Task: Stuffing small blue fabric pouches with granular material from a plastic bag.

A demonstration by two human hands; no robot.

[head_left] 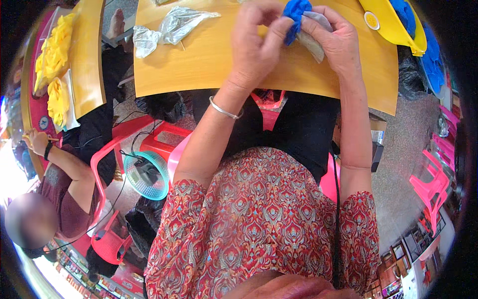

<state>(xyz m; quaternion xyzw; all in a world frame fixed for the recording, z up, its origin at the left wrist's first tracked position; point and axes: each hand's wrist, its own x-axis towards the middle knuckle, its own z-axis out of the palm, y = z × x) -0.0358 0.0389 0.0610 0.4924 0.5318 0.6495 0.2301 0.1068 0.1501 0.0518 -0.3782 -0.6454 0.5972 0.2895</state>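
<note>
The blue fabric piece (297, 12) is being pinched above the far middle of the orange wooden table (209, 65), between the thumb and fingers of the left hand (256, 42) and the closed fingers of the right hand (333, 42). A grey cloth scrap (313, 42) is also being gripped in the right hand, just under the blue piece. A silver bangle (224, 110) is being worn on the left wrist. A crumpled clear plastic bag (169, 27) is lying on the table to the left, and a yellow tray (391, 22) holding more blue material is sitting at the right corner. Yellow fabric flowers (55, 55) are being kept on a second table at the left, where another person's hand (37, 139) is working. Red plastic chairs (134, 144) and a small teal fan (147, 174) are standing on the speckled floor (398, 164).
</note>
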